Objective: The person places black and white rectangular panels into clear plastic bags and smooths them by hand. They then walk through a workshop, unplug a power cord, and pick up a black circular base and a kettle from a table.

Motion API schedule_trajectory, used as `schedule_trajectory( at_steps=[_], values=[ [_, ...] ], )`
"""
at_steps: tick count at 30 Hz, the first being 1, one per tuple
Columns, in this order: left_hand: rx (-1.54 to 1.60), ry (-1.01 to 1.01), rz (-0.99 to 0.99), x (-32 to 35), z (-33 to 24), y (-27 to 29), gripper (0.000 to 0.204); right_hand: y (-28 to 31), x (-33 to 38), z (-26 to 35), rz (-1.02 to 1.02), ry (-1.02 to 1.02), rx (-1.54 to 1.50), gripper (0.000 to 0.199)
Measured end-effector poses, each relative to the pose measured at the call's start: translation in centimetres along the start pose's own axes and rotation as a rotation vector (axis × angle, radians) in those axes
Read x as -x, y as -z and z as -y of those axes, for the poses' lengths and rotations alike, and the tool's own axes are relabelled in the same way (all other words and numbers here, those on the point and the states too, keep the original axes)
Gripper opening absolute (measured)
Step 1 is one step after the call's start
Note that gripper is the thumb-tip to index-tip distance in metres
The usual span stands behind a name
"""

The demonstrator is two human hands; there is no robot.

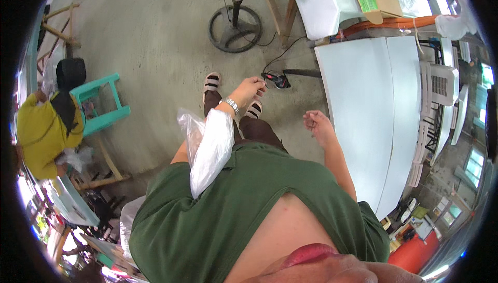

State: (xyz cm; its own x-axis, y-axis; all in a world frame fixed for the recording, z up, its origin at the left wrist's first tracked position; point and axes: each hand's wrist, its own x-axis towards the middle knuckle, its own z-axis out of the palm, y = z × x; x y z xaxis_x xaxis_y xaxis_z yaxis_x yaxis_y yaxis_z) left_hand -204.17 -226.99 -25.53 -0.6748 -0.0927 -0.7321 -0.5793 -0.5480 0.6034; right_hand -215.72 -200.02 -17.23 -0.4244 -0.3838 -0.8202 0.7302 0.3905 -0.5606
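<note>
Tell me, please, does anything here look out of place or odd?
Yes: a red-and-black tool lies on the concrete floor with its cable trailing loose, just beyond the left hand. The right hand is empty.

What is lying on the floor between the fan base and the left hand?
In the head view, a black cable crosses bare concrete between the fan base and the left hand.

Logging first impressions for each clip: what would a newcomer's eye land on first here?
Probably the left hand, raised mid-frame with a clear plastic sleeve over the forearm and a wristwatch, fingers curled. The right hand hangs empty beside the long white table on the right. A standing fan is on the concrete floor at the top, and a seated person in yellow is at far left.
</note>
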Motion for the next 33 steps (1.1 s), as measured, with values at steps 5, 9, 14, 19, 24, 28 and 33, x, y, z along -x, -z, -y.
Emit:
schedule_trajectory(
  at_steps=[5,9,14,19,24,28,33],
  values=[
    [-0.221,-0.003,0.039,-4.9,-4.4,3.9,0.022,-3.7,-5.1,2.7,-0.118,0.069,-0.107,0.017],
    [-0.417,-0.028,0.076,-10.7,-7.2,5.9,0.025,-6.1,-14.2,3.2,-0.086,0.163,-0.253,0.020],
    [-0.487,0.056,0.124,-20.2,-6.6,6.6,0.035,-4.4,-28.4,2.8,-0.279,0.227,-0.544,0.029],
    [-0.276,-0.101,0.172,-32.1,-4.2,2.5,0.043,0.3,-39.8,2.7,-0.496,0.380,-0.792,0.037],
    [-0.205,-0.192,0.229,-42.3,-0.4,-2.0,0.047,5.1,-46.9,1.3,-0.726,0.471,-0.857,0.044],
    [-0.195,-0.236,0.250,-49.5,2.6,-2.5,0.047,7.8,-50.1,0.4,-0.815,0.480,-0.915,0.050],
    [-0.916,-0.680,0.267,-56.5,3.4,-4.0,0.059,8.6,-52.4,1.1,-0.821,0.510,-1.027,0.053]
  ],
)
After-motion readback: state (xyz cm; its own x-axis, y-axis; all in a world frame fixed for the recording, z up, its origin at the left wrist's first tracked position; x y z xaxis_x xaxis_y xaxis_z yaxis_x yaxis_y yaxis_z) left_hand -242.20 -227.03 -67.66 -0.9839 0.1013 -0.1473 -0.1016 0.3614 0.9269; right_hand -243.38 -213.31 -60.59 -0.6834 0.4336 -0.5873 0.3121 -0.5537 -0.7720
